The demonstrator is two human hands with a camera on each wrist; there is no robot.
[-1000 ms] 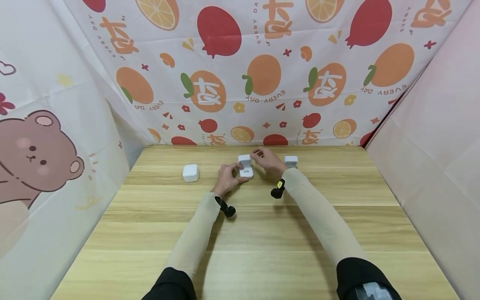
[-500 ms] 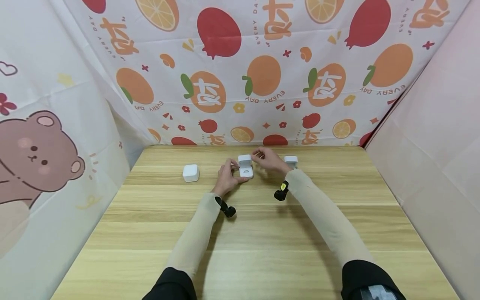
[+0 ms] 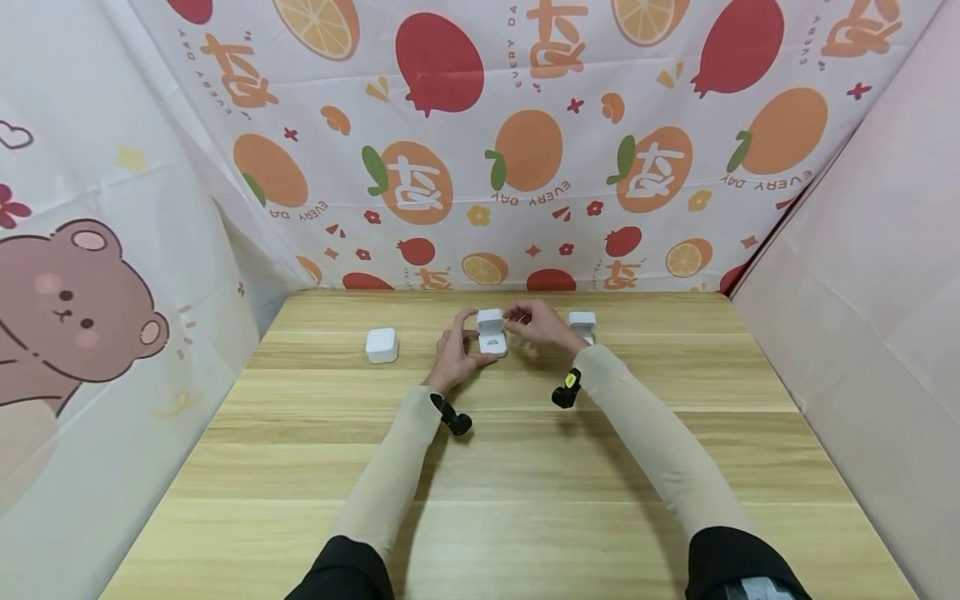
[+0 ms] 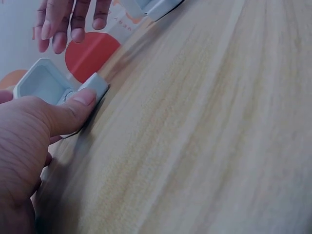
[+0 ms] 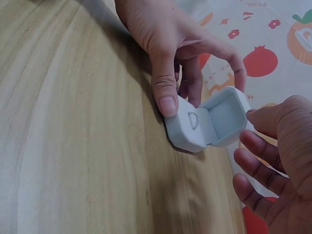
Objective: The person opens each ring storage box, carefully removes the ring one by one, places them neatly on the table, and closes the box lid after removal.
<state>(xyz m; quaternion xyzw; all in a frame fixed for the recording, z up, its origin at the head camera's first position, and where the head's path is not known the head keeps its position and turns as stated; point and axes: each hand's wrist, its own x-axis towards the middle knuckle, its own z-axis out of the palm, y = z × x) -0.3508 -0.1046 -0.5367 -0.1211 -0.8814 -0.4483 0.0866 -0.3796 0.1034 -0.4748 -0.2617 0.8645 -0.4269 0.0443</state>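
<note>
A white ring box (image 3: 491,322) stands with its lid up near the table's back edge. A ring (image 5: 194,121) sits in its cushion, seen in the right wrist view. My left hand (image 3: 454,357) grips the box from the left, thumb on the front of the base and index finger up by the lid. My right hand (image 3: 543,325) is at the lid's right side with fingers loosely bent. Its thumb tip (image 5: 253,115) overlaps the lid's edge in the right wrist view; whether it touches I cannot tell. Nothing shows between its fingers.
Another white box (image 3: 582,320) with its lid up stands to the right, partly hidden behind my right wrist. On the left is a closed white box (image 3: 382,346). A fruit-print cloth (image 3: 480,167) hangs behind the wooden table (image 3: 480,517).
My left index finger has risen from beside the base to the lid's upper left. My right forearm has shifted slightly right, its hand still beside the lid. The boxes have stayed in place.
</note>
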